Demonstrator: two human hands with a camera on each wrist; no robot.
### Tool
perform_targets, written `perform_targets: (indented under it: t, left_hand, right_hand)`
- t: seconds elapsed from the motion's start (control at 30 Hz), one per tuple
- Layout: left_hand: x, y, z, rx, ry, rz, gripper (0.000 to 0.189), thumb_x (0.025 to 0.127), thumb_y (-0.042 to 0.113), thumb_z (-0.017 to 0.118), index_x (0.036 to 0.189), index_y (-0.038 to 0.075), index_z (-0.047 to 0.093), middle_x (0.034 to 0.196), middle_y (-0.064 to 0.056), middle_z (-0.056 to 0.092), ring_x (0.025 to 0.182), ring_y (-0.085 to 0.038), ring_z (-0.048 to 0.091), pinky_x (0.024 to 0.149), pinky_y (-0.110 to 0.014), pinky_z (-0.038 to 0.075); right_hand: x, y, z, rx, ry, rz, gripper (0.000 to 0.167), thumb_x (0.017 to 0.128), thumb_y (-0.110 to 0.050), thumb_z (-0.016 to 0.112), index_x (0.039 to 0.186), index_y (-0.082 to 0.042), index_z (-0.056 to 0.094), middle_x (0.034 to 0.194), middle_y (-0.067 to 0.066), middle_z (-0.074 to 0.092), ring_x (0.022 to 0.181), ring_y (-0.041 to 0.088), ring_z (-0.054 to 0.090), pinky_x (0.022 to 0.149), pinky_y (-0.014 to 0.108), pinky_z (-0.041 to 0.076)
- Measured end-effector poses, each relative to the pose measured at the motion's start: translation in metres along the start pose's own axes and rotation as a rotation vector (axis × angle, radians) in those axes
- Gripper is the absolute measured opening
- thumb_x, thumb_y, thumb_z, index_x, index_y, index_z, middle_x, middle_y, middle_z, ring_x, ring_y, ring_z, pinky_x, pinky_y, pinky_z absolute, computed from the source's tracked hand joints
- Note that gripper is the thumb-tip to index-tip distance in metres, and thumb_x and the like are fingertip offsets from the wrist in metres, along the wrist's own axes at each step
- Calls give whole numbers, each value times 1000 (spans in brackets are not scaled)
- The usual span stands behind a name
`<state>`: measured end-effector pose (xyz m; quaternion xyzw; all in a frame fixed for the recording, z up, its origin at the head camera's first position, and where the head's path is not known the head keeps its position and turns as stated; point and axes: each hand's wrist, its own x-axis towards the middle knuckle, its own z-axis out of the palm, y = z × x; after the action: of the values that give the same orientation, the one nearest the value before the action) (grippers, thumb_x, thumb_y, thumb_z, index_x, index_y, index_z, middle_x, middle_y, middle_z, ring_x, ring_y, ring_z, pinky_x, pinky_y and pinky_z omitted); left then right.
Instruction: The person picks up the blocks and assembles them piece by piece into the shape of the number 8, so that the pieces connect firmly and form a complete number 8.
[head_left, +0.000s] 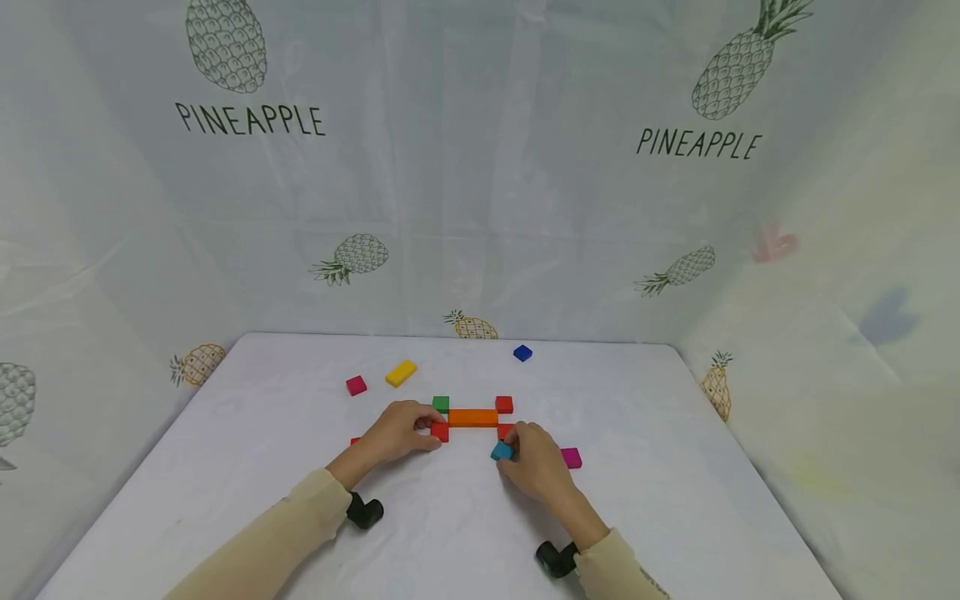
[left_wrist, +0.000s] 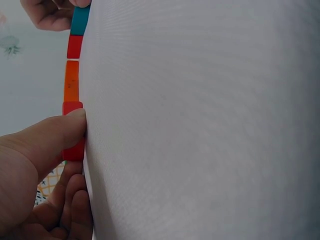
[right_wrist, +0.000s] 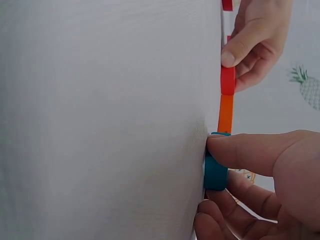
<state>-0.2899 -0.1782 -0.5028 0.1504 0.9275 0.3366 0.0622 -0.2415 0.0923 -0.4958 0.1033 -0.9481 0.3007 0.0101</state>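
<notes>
With thumb and fingers my left hand (head_left: pixel 399 430) pinches a red block (head_left: pixel 439 432) at the near left corner of a long orange block (head_left: pixel 473 418). My right hand (head_left: pixel 537 463) grips a teal block (right_wrist: pixel 216 172) between thumb and fingers, low over the table, just nearer me than another red block (head_left: pixel 505 431). That red block is partly covered by the right fingers in the head view. A green block (head_left: pixel 441 404) sits at the orange block's far left corner, and a red block (head_left: pixel 504 405) at its far right corner.
Toward the back lie a crimson block (head_left: pixel 356 385), a yellow block (head_left: pixel 401 372) and a dark blue block (head_left: pixel 522 353). A magenta block (head_left: pixel 572 458) is right of my right hand. Another red block (head_left: pixel 356 442) shows partly behind my left wrist. A pineapple-print sheet (head_left: pixel 480 183) hangs behind the table.
</notes>
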Motion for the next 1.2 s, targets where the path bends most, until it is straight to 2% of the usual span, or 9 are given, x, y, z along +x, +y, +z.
perform_targets:
  t: [0.23, 0.5, 0.87, 1.2]
  left_hand:
    - [0, 0, 0, -2, 1, -5, 27, 88, 23, 90, 113, 23, 79, 95, 6, 64, 95, -18, 56, 85, -35, 50]
    - [0, 1, 0, -1, 3, -9, 29, 87, 23, 90, 114, 23, 79, 95, 6, 65, 95, -18, 56, 85, -35, 51]
    - [-1, 1, 0, 3, 3, -7, 30, 87, 23, 90, 115, 22, 79, 96, 5, 65, 95, -19, 57, 84, -34, 51]
    - [-1, -1, 0, 5, 2, 8, 29, 88, 23, 90, 114, 23, 78, 95, 5, 64, 95, -17, 56, 83, -33, 51]
  right_hand:
    - [0, -1, -1, 2, 6, -1, 32, 83, -13, 90, 105, -6, 67, 89, 1, 58, 83, 16, 55, 75, 33, 60]
    - [-1, -3, -3, 9, -20, 41, 37, 82, -16, 92, 108, -6, 67, 90, 1, 58, 85, 17, 55, 75, 33, 59]
    - [-3, -3, -4, 11, -22, 16, 32, 85, -15, 90, 107, -5, 68, 90, 2, 58, 85, 17, 56, 76, 33, 59]
    - [-3, -3, -3, 10, -19, 29, 32, 86, -16, 89, 107, -5, 67, 90, 2, 58, 85, 17, 55, 76, 33, 59]
